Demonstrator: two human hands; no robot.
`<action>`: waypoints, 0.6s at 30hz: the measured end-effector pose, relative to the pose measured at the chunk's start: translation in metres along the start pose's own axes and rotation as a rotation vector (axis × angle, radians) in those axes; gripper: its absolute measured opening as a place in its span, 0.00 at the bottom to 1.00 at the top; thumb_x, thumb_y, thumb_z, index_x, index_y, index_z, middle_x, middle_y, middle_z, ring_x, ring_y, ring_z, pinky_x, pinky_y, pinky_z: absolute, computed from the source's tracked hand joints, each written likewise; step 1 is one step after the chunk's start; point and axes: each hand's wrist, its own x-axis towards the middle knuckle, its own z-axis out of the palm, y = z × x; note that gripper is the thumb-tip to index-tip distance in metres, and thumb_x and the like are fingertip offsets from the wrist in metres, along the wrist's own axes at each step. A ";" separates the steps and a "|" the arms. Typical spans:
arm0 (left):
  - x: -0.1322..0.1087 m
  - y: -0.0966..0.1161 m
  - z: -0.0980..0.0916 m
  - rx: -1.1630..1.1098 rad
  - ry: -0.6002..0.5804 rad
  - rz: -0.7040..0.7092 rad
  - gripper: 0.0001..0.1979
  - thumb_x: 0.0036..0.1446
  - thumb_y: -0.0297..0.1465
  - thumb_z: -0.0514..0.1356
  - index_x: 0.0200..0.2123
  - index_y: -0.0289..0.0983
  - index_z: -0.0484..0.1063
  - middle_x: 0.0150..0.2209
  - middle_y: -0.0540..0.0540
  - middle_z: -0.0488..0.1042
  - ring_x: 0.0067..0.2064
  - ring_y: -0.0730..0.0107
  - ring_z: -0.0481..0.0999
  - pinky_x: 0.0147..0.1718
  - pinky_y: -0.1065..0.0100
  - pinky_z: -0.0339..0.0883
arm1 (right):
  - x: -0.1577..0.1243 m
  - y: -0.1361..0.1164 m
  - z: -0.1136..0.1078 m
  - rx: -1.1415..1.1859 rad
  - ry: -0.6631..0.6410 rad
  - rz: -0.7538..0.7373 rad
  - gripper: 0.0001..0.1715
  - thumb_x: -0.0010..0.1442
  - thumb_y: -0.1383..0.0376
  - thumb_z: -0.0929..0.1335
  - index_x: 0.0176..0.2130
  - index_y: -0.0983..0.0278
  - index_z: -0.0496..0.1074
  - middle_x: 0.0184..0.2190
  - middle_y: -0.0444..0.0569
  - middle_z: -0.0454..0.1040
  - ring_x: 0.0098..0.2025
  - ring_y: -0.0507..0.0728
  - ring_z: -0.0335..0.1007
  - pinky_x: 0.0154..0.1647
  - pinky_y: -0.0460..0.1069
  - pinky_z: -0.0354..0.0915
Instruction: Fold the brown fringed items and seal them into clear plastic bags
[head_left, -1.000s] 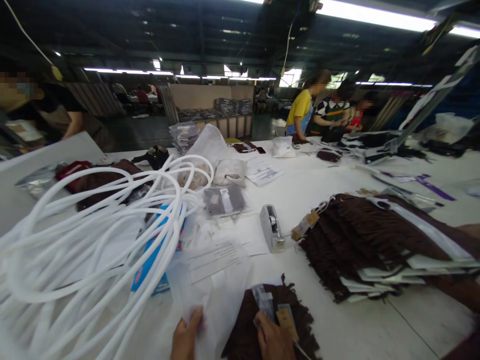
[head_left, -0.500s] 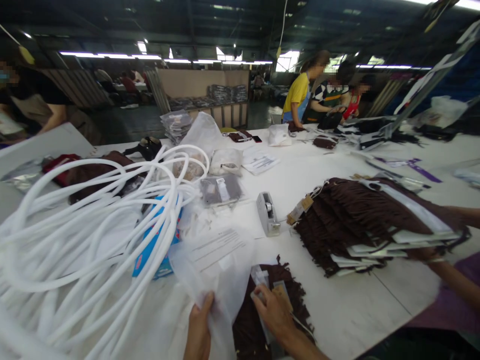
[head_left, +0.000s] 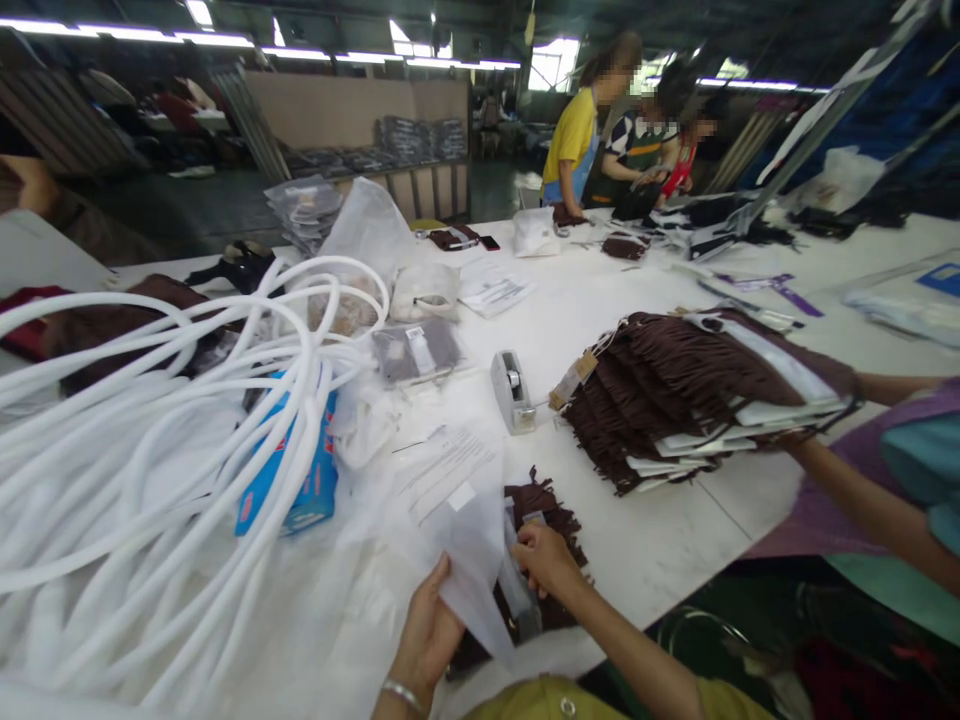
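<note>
My left hand [head_left: 429,622] pinches the near edge of a translucent plastic bag [head_left: 480,575] between thumb and fingers. A small white label [head_left: 461,495] shows on the bag. Just right of it lies a dark brown fringed piece [head_left: 551,505] with a clear strip along it, partly covered by the bag and my hands. My right hand [head_left: 547,560] is closed over this piece, fingertips curled in beside the bag's edge. What those fingers grip is hidden. A printed sheet [head_left: 442,465] lies under or within the clear plastic beyond my left hand.
White tubing [head_left: 300,400] loops across the left, over a blue packet [head_left: 311,490]. A tape dispenser [head_left: 513,392] stands mid-table. At right, a co-worker's hands hold a stack of brown fringed pieces [head_left: 675,390]. A packed grey bag [head_left: 416,352] lies farther back; several people stand beyond.
The view has tilted down and turned right. My left hand has turned, with the bag's edge now folded across its fingers. My right hand has closed more tightly over the fringed piece.
</note>
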 end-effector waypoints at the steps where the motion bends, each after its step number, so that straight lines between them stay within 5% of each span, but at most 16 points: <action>1: 0.003 -0.003 0.002 0.002 0.000 0.009 0.19 0.62 0.24 0.58 0.56 0.25 0.67 0.44 0.34 0.80 0.49 0.53 0.80 0.52 0.56 0.75 | 0.001 -0.001 0.003 0.002 -0.006 -0.001 0.03 0.50 0.67 0.65 0.29 0.64 0.68 0.18 0.40 0.68 0.13 0.51 0.63 0.09 0.43 0.54; 8: 0.016 -0.012 0.008 0.036 -0.009 0.022 0.19 0.63 0.21 0.55 0.57 0.25 0.66 0.40 0.35 0.81 0.44 0.56 0.82 0.50 0.57 0.76 | 0.002 -0.001 -0.009 0.047 -0.081 -0.021 0.04 0.52 0.66 0.64 0.28 0.64 0.68 0.20 0.41 0.70 0.16 0.52 0.67 0.11 0.43 0.55; 14: 0.015 0.007 -0.010 -0.055 -0.044 -0.065 0.19 0.67 0.27 0.53 0.58 0.25 0.65 0.42 0.33 0.81 0.48 0.55 0.80 0.54 0.55 0.74 | 0.011 0.006 -0.057 -0.041 0.179 -0.033 0.06 0.53 0.63 0.68 0.33 0.63 0.69 0.23 0.40 0.70 0.21 0.51 0.66 0.19 0.43 0.55; 18: 0.006 0.025 -0.017 -0.048 -0.015 -0.021 0.13 0.67 0.28 0.53 0.49 0.27 0.72 0.38 0.36 0.82 0.46 0.57 0.81 0.50 0.59 0.76 | 0.007 0.011 -0.056 -0.120 0.242 -0.103 0.08 0.44 0.72 0.71 0.26 0.63 0.68 0.19 0.39 0.67 0.25 0.52 0.63 0.27 0.45 0.54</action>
